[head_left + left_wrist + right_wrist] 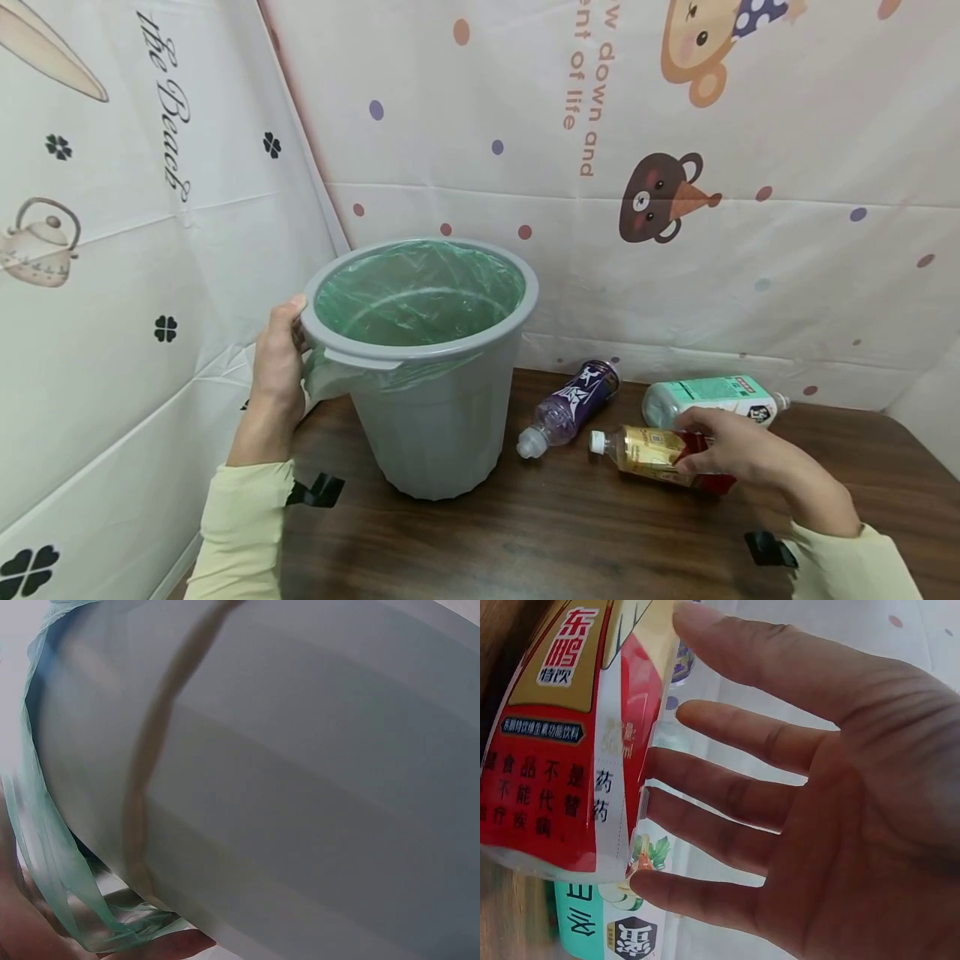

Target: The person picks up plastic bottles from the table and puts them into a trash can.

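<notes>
My left hand [277, 367] grips the side of a grey trash bin [442, 425] just under its rim; its fingers are partly hidden by the green bag lining the bin. In the left wrist view the bin wall [300, 787] fills most of the picture, with the green bag [56, 847] folded over by the hand. My right hand [738, 450] is over a gold-and-red drink bottle [648, 450] lying on the table. The right wrist view shows the fingers fairly straight and spread, thumb and fingertips at the edge of the bottle [562, 757].
Between the bin and the gold-and-red bottle lies a purple-labelled bottle [577, 400], its cap towards me. Behind the right hand is a green-and-white-labelled bottle [708, 390] on its side. Printed cloth [450, 125] hangs behind and left of the brown wooden table [525, 542].
</notes>
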The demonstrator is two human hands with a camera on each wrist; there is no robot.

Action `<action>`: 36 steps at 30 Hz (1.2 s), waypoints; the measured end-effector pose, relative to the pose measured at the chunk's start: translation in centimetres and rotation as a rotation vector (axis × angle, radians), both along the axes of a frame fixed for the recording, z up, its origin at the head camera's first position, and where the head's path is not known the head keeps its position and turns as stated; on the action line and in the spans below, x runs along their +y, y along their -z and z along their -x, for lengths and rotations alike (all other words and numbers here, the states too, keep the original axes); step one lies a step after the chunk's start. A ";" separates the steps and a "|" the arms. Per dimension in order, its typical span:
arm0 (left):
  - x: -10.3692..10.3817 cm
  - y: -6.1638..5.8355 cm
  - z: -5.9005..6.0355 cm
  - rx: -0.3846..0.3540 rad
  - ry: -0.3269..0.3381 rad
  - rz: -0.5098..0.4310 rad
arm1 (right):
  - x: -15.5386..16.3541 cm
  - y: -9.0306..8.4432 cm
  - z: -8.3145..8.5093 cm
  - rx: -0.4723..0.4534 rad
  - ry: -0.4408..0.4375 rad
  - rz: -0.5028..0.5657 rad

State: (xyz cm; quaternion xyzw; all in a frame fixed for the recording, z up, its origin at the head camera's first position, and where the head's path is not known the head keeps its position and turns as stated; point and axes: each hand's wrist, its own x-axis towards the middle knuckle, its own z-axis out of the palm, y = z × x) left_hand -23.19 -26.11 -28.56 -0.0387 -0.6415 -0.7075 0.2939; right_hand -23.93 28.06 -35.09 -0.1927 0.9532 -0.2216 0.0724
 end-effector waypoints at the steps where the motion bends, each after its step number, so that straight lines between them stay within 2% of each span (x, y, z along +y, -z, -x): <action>1: 0.0 0.0 0.0 -0.002 -0.001 0.001 | 0.0 0.1 0.0 -0.002 -0.013 0.007; 5: 0.0 0.0 0.0 -0.008 -0.006 0.005 | 0.0 0.4 0.1 -0.052 -0.033 0.042; 8: 0.0 0.0 -0.1 -0.008 -0.004 0.005 | -0.1 0.6 0.2 -0.080 -0.014 0.032; 17: 0.0 0.0 0.0 -0.002 0.012 -0.004 | -0.2 0.7 0.3 -0.085 0.011 -0.015; 36: -0.1 0.0 0.0 0.006 0.005 0.010 | -0.3 0.9 0.3 -0.168 -0.003 0.054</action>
